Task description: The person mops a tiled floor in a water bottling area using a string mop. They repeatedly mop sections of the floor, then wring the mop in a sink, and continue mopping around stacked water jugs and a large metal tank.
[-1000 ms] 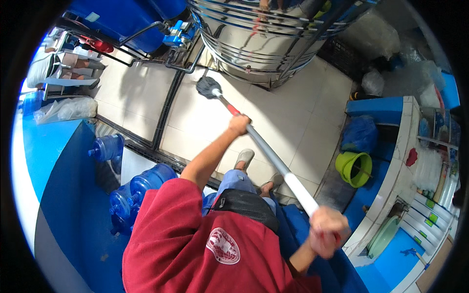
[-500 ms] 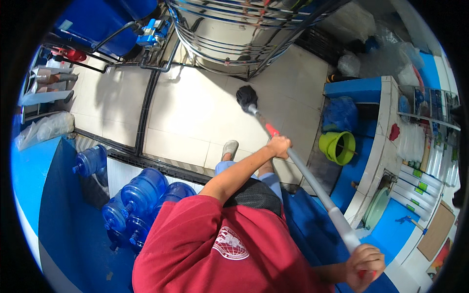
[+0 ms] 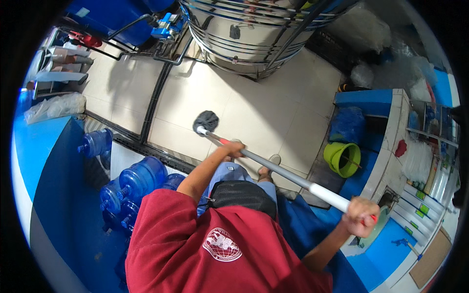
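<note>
A mop lies slantwise across the view, its grey pole [image 3: 278, 169] running from the upper left to the lower right. Its dark, stringy mop head [image 3: 205, 120] rests on the pale tiled floor [image 3: 234, 105]. My left hand [image 3: 235, 149] is wrapped round the pole beside a red collar, fairly close to the mop head. At the thick white upper end, my right hand [image 3: 362, 217] is closed round the grip, with a bit of red showing past the fingers.
Large blue water bottles [image 3: 141, 178] stand at the left. A round shiny metal tank [image 3: 249, 41] and blue drums [image 3: 115, 19] with pipes line the far side. To the right, a lime-green bucket [image 3: 342, 159] sits beside a tiled ledge [image 3: 391, 132]. A black floor channel [image 3: 155, 102] crosses the tiles.
The mop head has swept left and nearer across the tiles. Both hands moved with the pole, the left one leftward, the right one farther away. My feet have shifted.
</note>
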Tool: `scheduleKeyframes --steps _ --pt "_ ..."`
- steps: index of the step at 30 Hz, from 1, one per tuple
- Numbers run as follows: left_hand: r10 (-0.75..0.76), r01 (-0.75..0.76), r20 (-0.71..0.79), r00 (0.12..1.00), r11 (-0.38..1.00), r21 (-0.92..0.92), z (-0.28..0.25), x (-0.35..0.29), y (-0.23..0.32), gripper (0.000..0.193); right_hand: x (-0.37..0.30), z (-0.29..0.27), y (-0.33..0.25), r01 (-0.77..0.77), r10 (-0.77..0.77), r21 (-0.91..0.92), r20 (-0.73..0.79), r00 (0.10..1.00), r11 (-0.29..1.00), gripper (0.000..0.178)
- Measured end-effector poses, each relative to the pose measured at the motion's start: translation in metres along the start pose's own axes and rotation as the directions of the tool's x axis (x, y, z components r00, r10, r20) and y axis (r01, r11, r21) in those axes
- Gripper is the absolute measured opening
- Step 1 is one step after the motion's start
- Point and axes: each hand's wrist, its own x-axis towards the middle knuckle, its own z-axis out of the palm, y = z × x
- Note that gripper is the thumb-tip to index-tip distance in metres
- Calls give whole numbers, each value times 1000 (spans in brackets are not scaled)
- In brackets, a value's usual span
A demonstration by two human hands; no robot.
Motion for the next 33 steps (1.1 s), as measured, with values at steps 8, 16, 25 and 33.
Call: scheduleKeyframes --steps 8,16,25,33 --pt "-604 689 -414 681 720 84 47 -47 -70 18 -45 9 71 -213 217 114 -23 976 970 16" --pt "-274 316 -328 904 945 81 74 76 101 19 -87 -127 -74 -44 23 -335 -67 997 941 15" --pt "217 -237 97 971 888 395 166 234 358 20 -212 -208 -264 97 -342 -515 -405 848 851 16" --pt "255 -378 318 913 821 427 212 295 431 25 -254 -216 -263 276 -656 -621 -542 526 734 17"
